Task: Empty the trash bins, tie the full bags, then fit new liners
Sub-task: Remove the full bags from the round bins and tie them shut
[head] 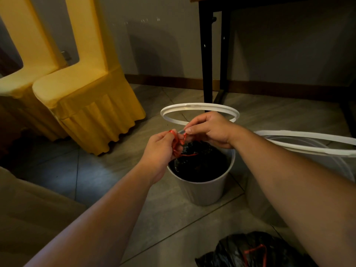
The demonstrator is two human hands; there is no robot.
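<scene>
A grey trash bin (200, 191) stands on the tiled floor with a black bag (202, 162) inside it. Red drawstrings (176, 143) rise from the bag's mouth. My left hand (159, 149) pinches one red drawstring loop above the bin's left rim. My right hand (210, 130) pinches the other drawstring end just to the right of it. Both hands hover over the bin. A tied black bag with a red string (256, 251) lies on the floor at the bottom right.
A white bin ring (200, 108) lies on the floor behind the bin. A second pale bin with a white ring (308, 143) stands at right, behind my right forearm. Two yellow-covered chairs (82, 97) stand at left. Black table legs (208, 54) rise behind.
</scene>
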